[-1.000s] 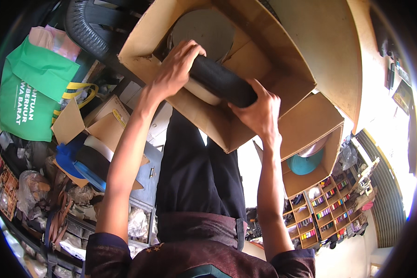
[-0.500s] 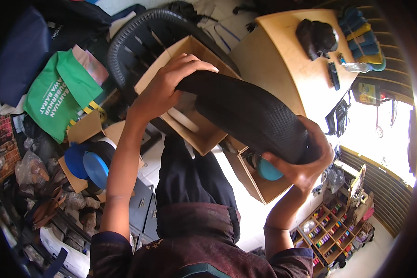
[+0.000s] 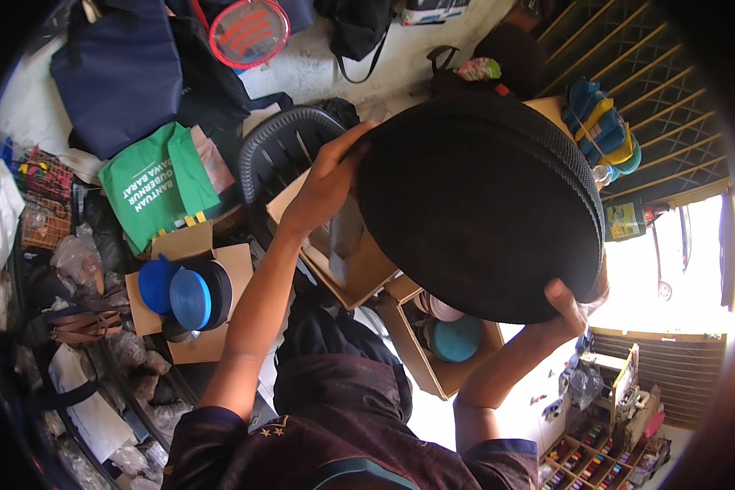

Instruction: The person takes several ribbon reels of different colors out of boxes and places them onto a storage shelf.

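Between my raised hands is a large round roll of black webbing (image 3: 474, 208), tilted so that its flat, dark side faces me. The woven outer edge shows along its upper right. My left hand (image 3: 328, 189) grips the rim at the left, its fingertips partly hidden behind the roll. On the lower right my right hand (image 3: 578, 306) clasps the rim, thumb on the near side and fingers behind. Below the roll, a cardboard box (image 3: 367, 273) rests on a black plastic chair (image 3: 257, 155). Another cardboard box (image 3: 412, 351) beside it holds a teal roll (image 3: 456, 338) and a pinkish one (image 3: 437, 307).
At the left, a third box (image 3: 159, 243) contains blue and black rolls (image 3: 191, 299) near a green bag (image 3: 159, 184). Plastic-wrapped goods (image 3: 77, 261) crowd the far left. A rack of thread spools (image 3: 588, 457) stands lower right, and a bundle of blue and yellow rolls (image 3: 604, 126) upper right.
The roll has turned from edge-on to showing its broad flat side and has risen slightly. Both hands keep hold of it. The view has shifted, showing more of the back wall.
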Available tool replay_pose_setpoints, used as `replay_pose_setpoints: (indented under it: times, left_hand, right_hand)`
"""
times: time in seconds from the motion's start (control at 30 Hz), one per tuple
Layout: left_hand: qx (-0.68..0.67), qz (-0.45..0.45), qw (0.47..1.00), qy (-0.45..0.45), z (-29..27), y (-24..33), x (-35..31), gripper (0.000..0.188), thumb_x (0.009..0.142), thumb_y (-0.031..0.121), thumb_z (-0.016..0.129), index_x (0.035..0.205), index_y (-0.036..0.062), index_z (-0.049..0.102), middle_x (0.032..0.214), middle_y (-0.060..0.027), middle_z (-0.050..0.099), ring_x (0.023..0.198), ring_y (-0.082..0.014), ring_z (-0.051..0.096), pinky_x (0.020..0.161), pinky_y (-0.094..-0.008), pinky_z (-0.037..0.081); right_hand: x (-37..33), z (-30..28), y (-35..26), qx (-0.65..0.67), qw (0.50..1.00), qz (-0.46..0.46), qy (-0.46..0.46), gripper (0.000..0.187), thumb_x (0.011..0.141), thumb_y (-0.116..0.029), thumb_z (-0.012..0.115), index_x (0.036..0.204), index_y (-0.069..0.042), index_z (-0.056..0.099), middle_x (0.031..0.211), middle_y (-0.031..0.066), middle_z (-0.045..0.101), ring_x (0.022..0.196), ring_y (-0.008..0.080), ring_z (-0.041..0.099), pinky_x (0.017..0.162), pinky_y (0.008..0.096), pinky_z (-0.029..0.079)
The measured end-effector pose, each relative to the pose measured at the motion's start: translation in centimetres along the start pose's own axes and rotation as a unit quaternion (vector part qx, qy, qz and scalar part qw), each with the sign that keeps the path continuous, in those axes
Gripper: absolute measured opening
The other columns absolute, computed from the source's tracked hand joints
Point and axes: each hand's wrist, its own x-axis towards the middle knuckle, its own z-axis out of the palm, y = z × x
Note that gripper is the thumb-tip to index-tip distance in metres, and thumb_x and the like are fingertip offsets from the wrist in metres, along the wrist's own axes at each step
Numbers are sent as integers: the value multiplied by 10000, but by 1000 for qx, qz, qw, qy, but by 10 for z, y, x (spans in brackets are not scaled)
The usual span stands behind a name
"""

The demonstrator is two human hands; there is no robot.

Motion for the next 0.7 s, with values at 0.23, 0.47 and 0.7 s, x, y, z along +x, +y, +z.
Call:
replay_pose_setpoints:
  times: [0.23, 0.47, 0.7]
  left_hand:
    - [8, 64, 998, 1, -13, 81, -28, 484, 1021, 306, 476, 1341, -57, 470, 1158, -61, 603, 1067, -78, 522, 932, -230, 402]
    - [78, 183, 975, 101, 35, 151, -55, 618, 1031, 456, 354, 1367, -60, 405, 1245, -101, 552, 1161, -136, 486, 1021, -282, 338]
    - [176, 203, 934, 235, 36, 214, -115, 406, 1013, 309, 474, 1217, -37, 538, 1030, -33, 612, 949, -76, 546, 866, -207, 403]
  right_hand:
    - [-14, 20, -22, 170, 963, -7, 208, 657, 583, -223, 782, 1079, 153, 570, 975, 200, 649, 876, 316, 660, 783, 388, 559]
    - [-5, 46, -45, 265, 922, 15, 281, 417, 794, -185, 662, 1058, 135, 618, 970, 247, 669, 840, 342, 684, 761, 419, 594]
    - [-12, 54, -28, 548, 834, -12, 63, 406, 810, -195, 613, 1095, 94, 616, 1057, 240, 649, 908, 359, 669, 838, 468, 571]
